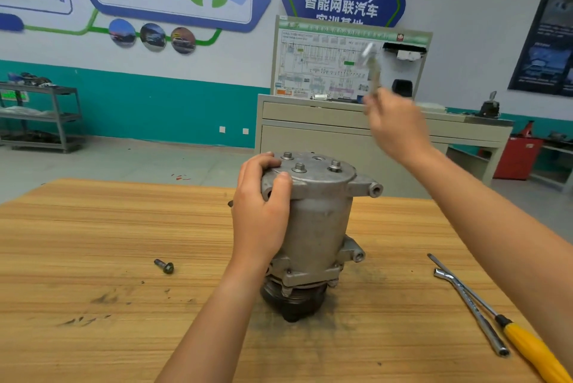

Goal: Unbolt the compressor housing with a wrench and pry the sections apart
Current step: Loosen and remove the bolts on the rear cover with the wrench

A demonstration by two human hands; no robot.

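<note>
- Head view: my left hand (263, 215) clamps the top of the compressor (313, 227). The fingers (262, 162) curl over its upper rim and the thumb presses on the edge of the lid.
- The compressor stands upright on the wooden table (93, 227) with its dark pulley end down, right under my left palm.
- Three bolts (299, 167) stand up on the lid just beyond my left fingertips. The nearest sits beside my thumb.
- My right hand (397, 125) is raised above and behind the compressor, well apart from it. Its fingers are closed round a slim metal tool that I take for the wrench (370, 63). It is too blurred to show its head.
- To do this step well, I judge I should bring the wrench down square onto the bolt nearest my thumb and seat it fully before I pull. My left grip should stay low and firm so the body cannot twist or tip.
- My left fingers should stay clear of the wrench's swing.
- A loose bolt (164, 266) lies on the table, left of my left wrist.
- A yellow-handled screwdriver (527, 345) and a bent steel bar (471, 311) lie crossed under my right forearm, handy for the prying.
</note>
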